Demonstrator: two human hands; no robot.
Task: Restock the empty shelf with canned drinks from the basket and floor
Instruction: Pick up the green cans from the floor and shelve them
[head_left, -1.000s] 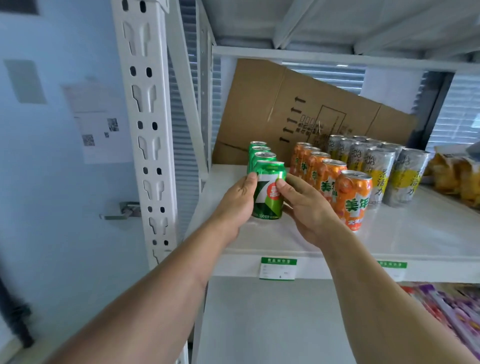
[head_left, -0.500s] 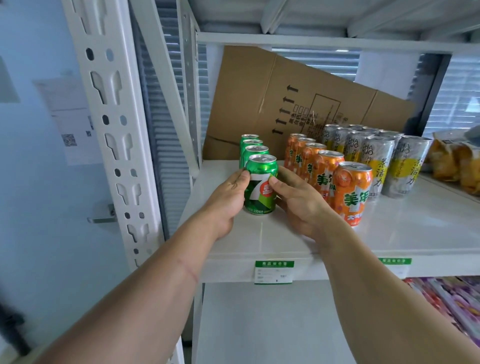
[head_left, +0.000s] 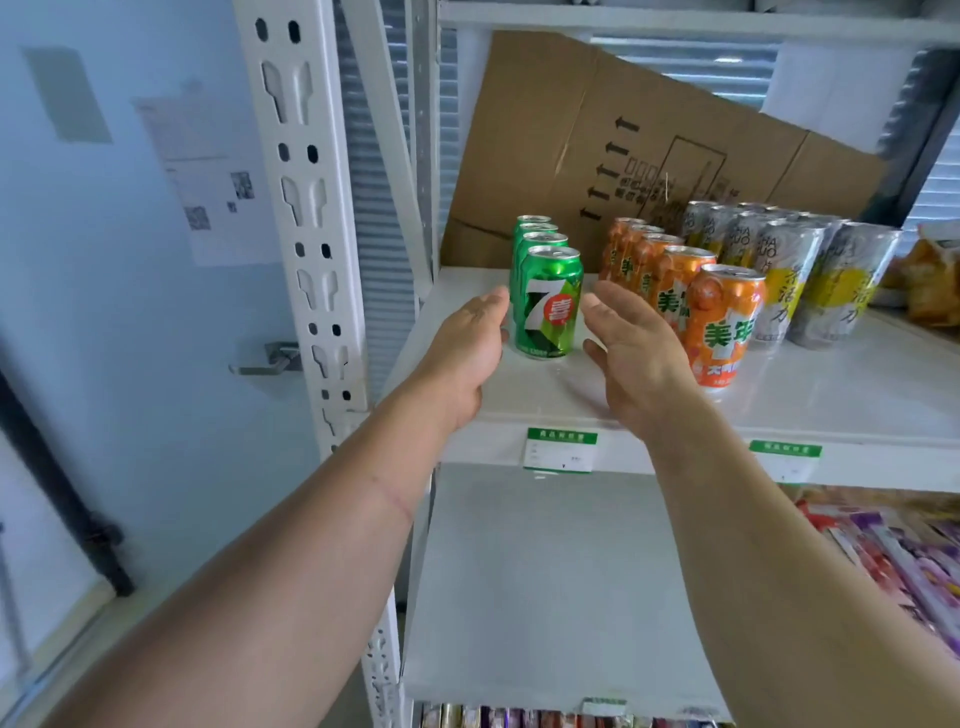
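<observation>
Glossy green can (head_left: 548, 304) upright, hands off.

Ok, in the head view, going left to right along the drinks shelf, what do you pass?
White upright → left hand → green cans → right hand → orange cans → silver-yellow cans → snack bags.
</observation>
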